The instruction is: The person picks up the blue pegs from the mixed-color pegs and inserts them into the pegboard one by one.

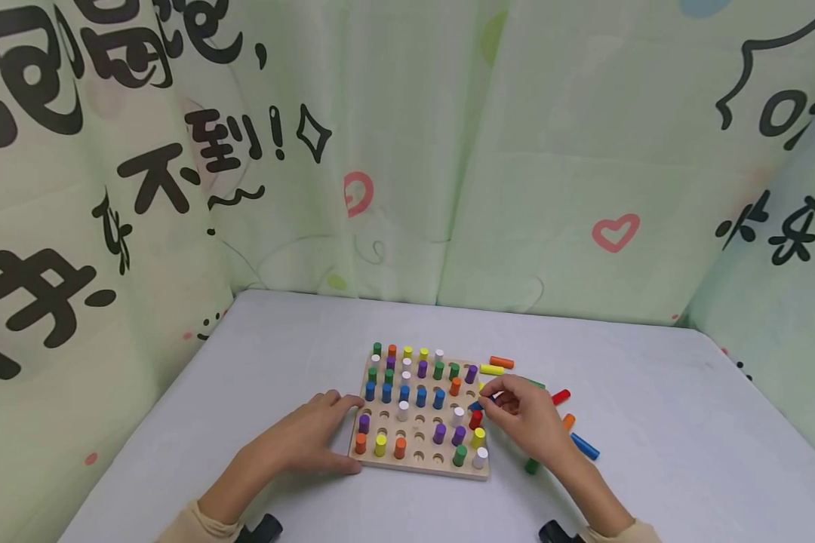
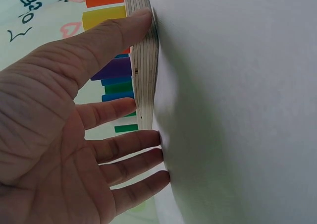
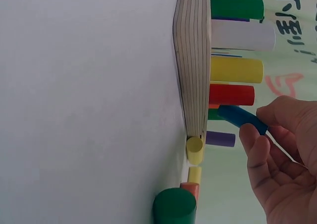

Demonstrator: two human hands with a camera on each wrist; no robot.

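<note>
A wooden pegboard [image 1: 441,468] lies on the table, with rows of round holes and colored pegs standing in many of them. My left hand [image 1: 312,436] rests at the board's left side; its thumb presses the front corner and the index fingertip touches the edge, fingers nearly straight. Between thumb and fingertips, my right hand [image 1: 526,418] pinches a blue peg [image 3: 242,119]. That peg is tilted over the board's right edge, beside a standing red peg [image 3: 232,94]. A row of blue pegs [image 1: 404,395] stands across the board's middle.
Loose pegs lie right of the board, among them an orange peg [image 1: 502,362], a yellow peg [image 1: 492,370], a red peg [image 1: 561,397] and a blue peg [image 1: 585,446]. A green peg [image 3: 174,206] lies near my right wrist. Printed curtains [image 1: 550,226] surround the white table [image 1: 652,422].
</note>
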